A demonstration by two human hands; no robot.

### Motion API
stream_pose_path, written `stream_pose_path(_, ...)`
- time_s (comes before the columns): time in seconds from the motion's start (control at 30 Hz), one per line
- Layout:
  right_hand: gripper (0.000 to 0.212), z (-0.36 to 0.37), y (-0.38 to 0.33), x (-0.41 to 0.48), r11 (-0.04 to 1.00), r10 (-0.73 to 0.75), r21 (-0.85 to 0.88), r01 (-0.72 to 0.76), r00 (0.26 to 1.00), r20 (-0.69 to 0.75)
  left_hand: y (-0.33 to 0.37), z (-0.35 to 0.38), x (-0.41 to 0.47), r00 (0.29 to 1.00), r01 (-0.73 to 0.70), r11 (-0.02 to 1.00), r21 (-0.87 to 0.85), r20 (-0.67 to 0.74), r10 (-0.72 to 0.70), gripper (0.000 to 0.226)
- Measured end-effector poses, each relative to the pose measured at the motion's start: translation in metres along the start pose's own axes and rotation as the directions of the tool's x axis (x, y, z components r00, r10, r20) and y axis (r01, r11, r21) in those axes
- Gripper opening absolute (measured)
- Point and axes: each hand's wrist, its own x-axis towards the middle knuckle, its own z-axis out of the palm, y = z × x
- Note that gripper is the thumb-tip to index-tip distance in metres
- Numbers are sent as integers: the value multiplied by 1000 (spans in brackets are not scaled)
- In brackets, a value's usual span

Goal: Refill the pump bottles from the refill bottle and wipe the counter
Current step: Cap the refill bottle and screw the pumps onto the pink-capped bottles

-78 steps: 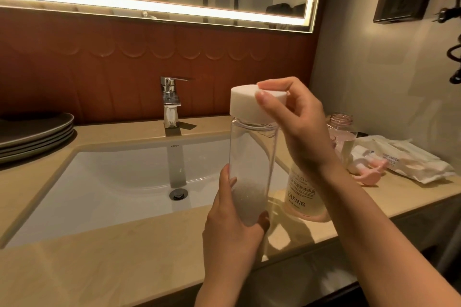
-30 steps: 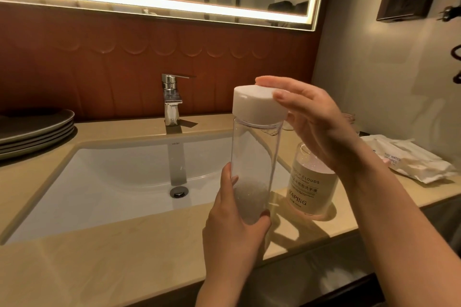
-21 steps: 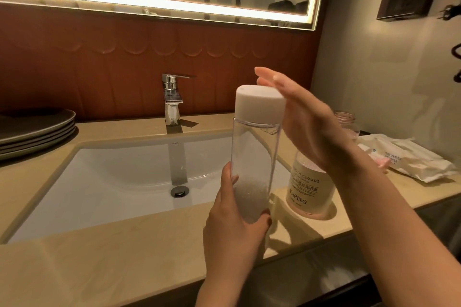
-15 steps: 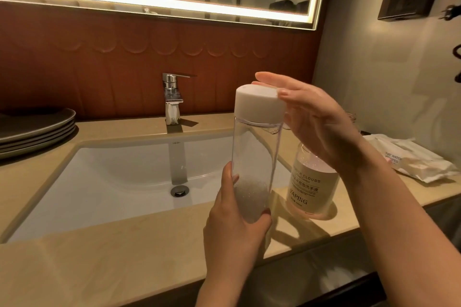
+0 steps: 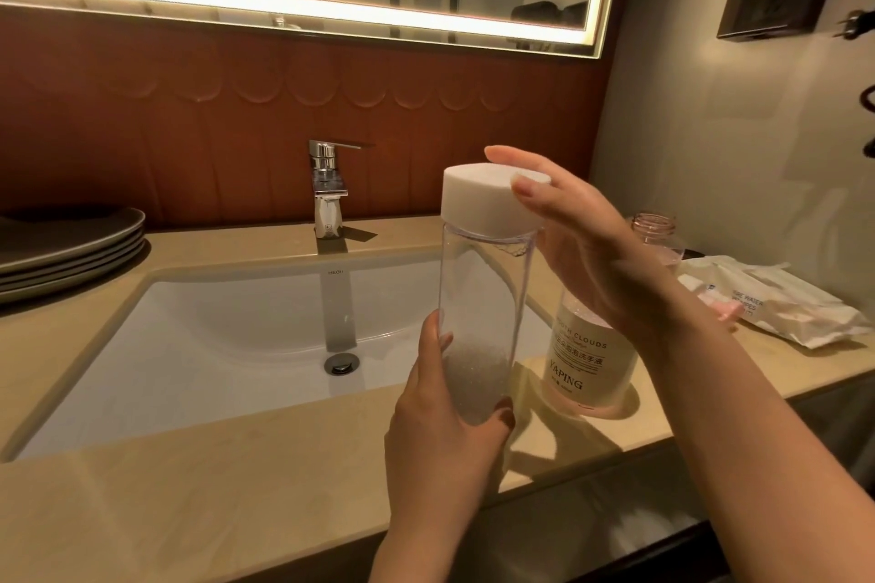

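Observation:
My left hand (image 5: 440, 436) grips the lower part of a tall clear refill bottle (image 5: 480, 298), held upright above the counter's front edge; a little foamy liquid sits at its bottom. My right hand (image 5: 582, 241) holds the bottle's wide white cap (image 5: 483, 199), fingers over its top and thumb on its side. Behind my right wrist a labelled pump bottle (image 5: 587, 365) with pinkish liquid stands on the counter, its top hidden by my hand. Farther back stands a smaller pink bottle (image 5: 656, 232) with an open neck. A pink pump head (image 5: 727, 312) lies beside it, mostly hidden.
A white sink basin (image 5: 213, 346) with a chrome faucet (image 5: 326, 189) fills the counter's middle. Grey plates (image 5: 66, 251) are stacked at the left. A pack of wet wipes (image 5: 786, 298) lies at the right on the beige counter (image 5: 189, 502).
My right hand has kept shifting its hold around the white cap, letting go and taking it again. The refill bottle and my left hand have stayed in place.

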Motion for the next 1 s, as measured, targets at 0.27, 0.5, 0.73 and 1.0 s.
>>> stream_pose_path(0.27, 61, -2, 1, 2, 1000, -30, 2, 30, 999, -24, 0, 0, -1, 1000, -1, 1000, 27, -9, 1, 105)
stream_pose_path(0.5, 62, 2, -4, 2, 997, -50, -66, 44, 995, -92, 0, 0, -1, 1000, 7, 1000, 29, -25, -7, 103)
stream_pose_path(0.73, 69, 9, -11, 0, 979, -101, -190, 68, 980, -172, 3, 0, -3, 999, 8, 999, 45, -33, -7, 102)
stream_pose_path(1.0, 71, 18, -16, 0, 898, -157, -439, 33, 956, -248, 6, -1, -4, 999, 16, 996, 88, -33, -13, 102)
